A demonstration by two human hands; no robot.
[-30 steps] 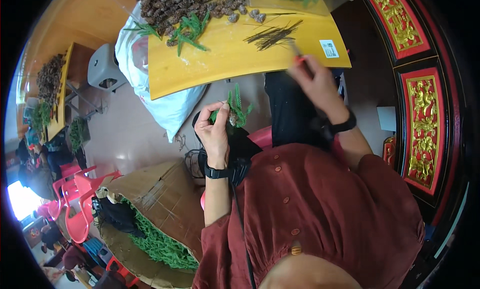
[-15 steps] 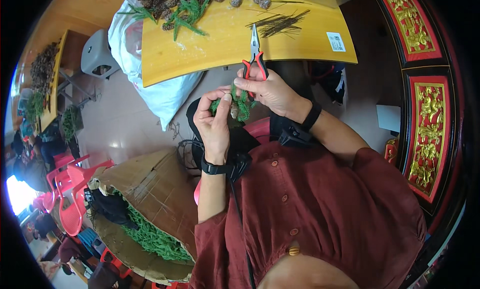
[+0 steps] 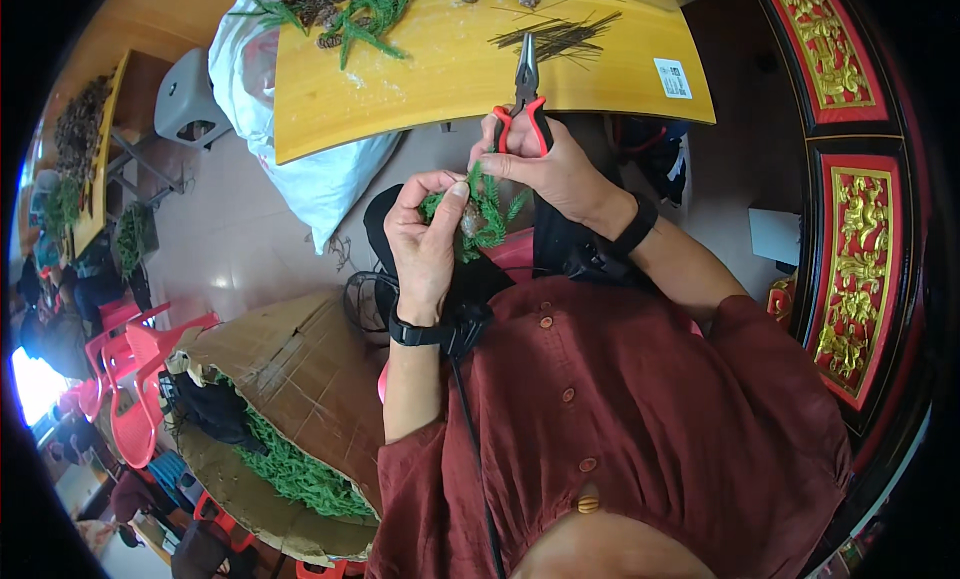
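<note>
Over my lap, my left hand (image 3: 425,234) pinches a green fir-like sprig (image 3: 490,231) between thumb and fingertips. A small brown pine cone (image 3: 469,222) sits among its needles, partly covered by my thumb. My right hand (image 3: 562,174) holds needle-nose pliers (image 3: 526,76) with red and black handles, tips pointing away from me toward the table. Its thumb and fingertips also meet the top of the sprig, close to my left fingertips. Whatever lies between the fingertips is too small to make out. The plier jaws touch nothing of the sprig.
Ahead stands a yellow table (image 3: 420,104) bearing thin dark wires (image 3: 565,36), pine cones (image 3: 330,41) and green sprigs (image 3: 368,27). A white sack (image 3: 318,194) leans at its left. Lower left, a cardboard box (image 3: 295,354) holds green sprigs. Carved panels (image 3: 855,269) line the right; people sit far left.
The pliers have swung slightly right and tilt the other way. My right hand has turned with them, and the sprig hangs a little lower and more spread. My left hand keeps its pinch.
</note>
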